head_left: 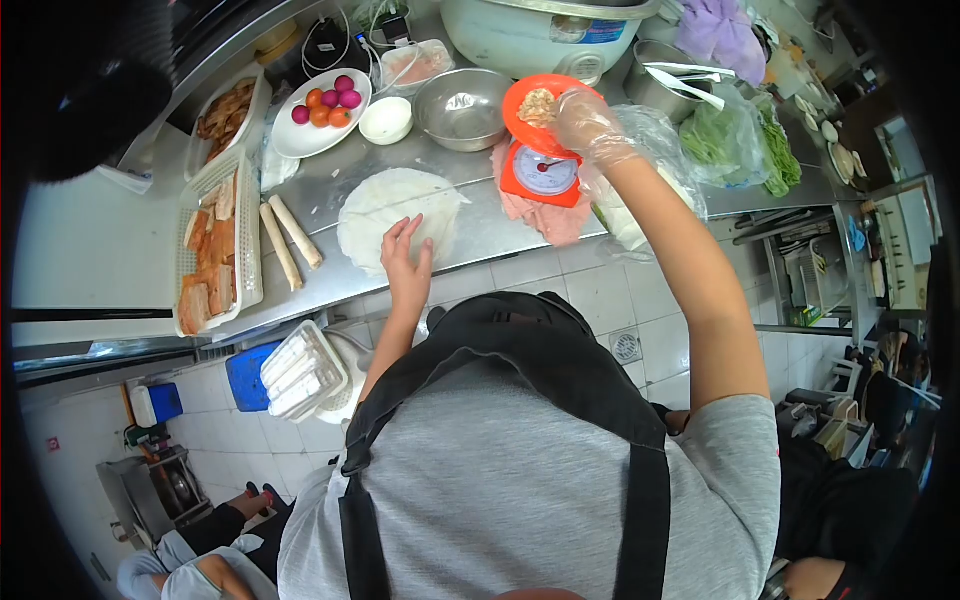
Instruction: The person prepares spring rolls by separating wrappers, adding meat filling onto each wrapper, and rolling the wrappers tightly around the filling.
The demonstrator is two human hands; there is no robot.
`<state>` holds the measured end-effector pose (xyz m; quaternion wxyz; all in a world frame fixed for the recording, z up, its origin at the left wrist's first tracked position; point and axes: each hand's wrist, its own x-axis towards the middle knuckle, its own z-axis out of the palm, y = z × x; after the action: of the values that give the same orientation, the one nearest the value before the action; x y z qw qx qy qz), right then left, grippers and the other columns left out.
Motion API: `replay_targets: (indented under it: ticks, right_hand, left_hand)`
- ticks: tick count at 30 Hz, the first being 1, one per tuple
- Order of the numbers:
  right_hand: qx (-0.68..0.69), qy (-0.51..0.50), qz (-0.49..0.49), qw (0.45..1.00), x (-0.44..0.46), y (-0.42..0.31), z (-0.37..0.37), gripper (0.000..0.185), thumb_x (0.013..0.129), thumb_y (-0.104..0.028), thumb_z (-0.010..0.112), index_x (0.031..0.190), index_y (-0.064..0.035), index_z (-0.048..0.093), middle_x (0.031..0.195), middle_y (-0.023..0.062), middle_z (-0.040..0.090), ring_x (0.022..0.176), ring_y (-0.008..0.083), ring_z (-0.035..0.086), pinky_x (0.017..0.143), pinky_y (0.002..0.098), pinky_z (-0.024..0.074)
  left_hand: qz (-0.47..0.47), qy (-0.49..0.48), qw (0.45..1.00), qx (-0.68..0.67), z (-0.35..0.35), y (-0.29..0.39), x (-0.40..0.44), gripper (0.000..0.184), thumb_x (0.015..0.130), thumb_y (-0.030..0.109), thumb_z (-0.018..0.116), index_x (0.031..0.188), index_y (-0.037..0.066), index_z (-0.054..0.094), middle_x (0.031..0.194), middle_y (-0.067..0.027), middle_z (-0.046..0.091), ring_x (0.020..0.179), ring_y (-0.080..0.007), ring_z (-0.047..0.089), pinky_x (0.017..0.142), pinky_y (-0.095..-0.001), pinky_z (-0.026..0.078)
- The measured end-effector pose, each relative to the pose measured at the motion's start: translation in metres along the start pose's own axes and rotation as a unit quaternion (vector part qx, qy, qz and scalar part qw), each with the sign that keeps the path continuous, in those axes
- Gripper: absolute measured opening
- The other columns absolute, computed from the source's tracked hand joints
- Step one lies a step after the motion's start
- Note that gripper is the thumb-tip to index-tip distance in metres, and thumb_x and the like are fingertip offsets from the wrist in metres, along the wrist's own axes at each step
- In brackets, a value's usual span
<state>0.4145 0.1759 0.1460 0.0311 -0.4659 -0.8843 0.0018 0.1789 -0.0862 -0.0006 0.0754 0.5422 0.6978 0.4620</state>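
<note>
My bare left hand (405, 257) rests at the near edge of a thin, pale round wrapper (385, 205) lying on the steel counter. Its fingers are loosely spread, and nothing is in them. My right hand (590, 125), in a clear plastic glove, reaches over the right side of an orange plate (522, 122). Chopped, pale food (538, 106) lies on that plate, close to my fingertips. The glove and the back of the hand hide how the fingers are bent. Beneath the plate stands an orange dial scale (545, 172) on a pink cloth (560, 222).
Left are two rolled wraps (290, 235) and a basket of browned slices (212, 250). Behind sit a steel bowl (462, 108), a small white bowl (386, 121) and a plate of round red and orange items (290, 140). Bagged greens (725, 140) lie right. Other people are nearby.
</note>
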Motion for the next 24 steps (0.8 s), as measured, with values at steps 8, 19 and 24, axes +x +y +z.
replay_targets:
  ticks: [8,19,24]
  right_hand:
    - [-0.037,0.031,-0.080,0.996,0.013,0.029,0.013,0.025,0.082,-0.013,0.061,0.101,-0.0061,0.075,0.103,0.0178,0.072,0.099,0.0342,0.068,0.088,0.0424,0.0547]
    - [0.101,0.012,-0.013,0.995,-0.002,0.037,-0.016,0.038,0.075,-0.025,0.073,0.108,-0.0065,0.073,0.097,0.0154,0.073,0.091,0.0266,0.069,0.083,0.0372,0.0538]
    - [0.397,-0.019,0.055,0.916,-0.009,0.050,-0.018,0.031,0.084,-0.029,0.072,0.100,-0.0017,0.071,0.079,0.0063,0.070,0.076,0.0122,0.065,0.069,0.0275,0.0522]
  left_hand:
    - [-0.001,0.023,1.000,-0.007,0.004,0.006,0.002,0.044,0.087,0.014,0.069,0.131,0.013,0.063,0.131,-0.0162,0.054,0.125,-0.0332,0.049,0.107,-0.0449,0.035]
    - [0.015,0.010,1.000,0.014,-0.015,-0.019,0.016,0.044,0.087,0.012,0.069,0.130,0.011,0.063,0.128,-0.0191,0.055,0.122,-0.0346,0.052,0.105,-0.0431,0.040]
    - [0.031,0.014,0.999,0.024,-0.026,-0.018,0.026,0.044,0.087,0.011,0.068,0.130,0.011,0.062,0.127,-0.0192,0.055,0.122,-0.0352,0.052,0.104,-0.0426,0.040]
